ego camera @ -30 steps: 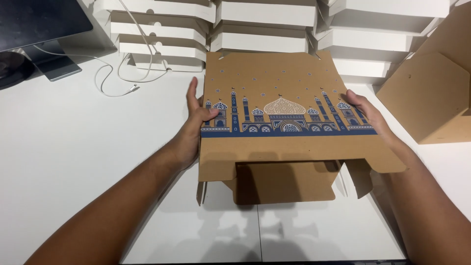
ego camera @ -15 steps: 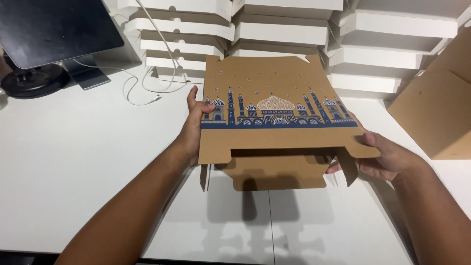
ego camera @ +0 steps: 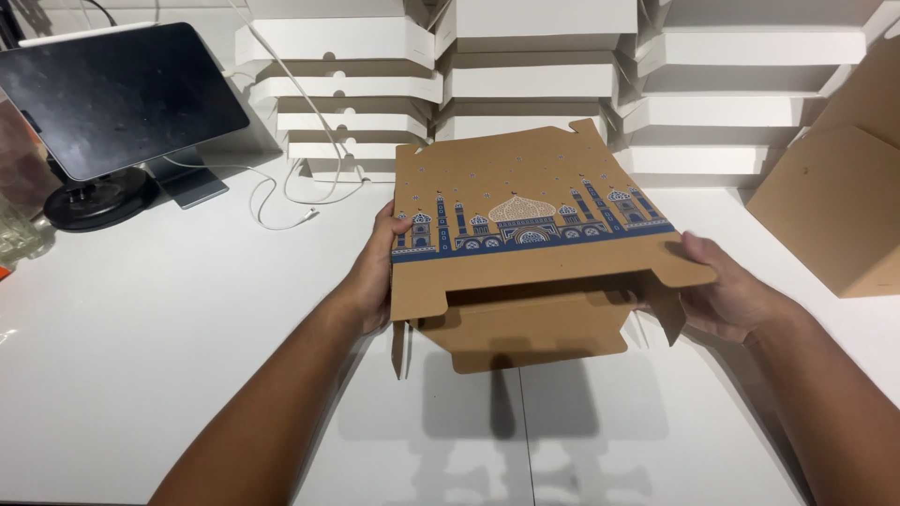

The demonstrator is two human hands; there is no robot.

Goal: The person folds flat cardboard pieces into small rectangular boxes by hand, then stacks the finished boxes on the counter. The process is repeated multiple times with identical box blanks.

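Held above the white counter [ego camera: 141,375]: a brown cardboard box [ego camera: 525,272] printed with blue domed buildings, half-folded, flaps hanging below. Left hand [ego camera: 375,272] gripping its left edge, right hand [ego camera: 727,295] closed on its right front corner. Behind: stacked white boxes [ego camera: 534,75], white cable [ego camera: 281,201], dark tablet on stand [ego camera: 117,98], plain brown box [ego camera: 839,206] at right.

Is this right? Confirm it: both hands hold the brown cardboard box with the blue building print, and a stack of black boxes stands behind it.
Wrong in one respect: the head view shows the stack of boxes behind is white, not black. The left hand and right hand do hold the brown cardboard box with the blue building print.
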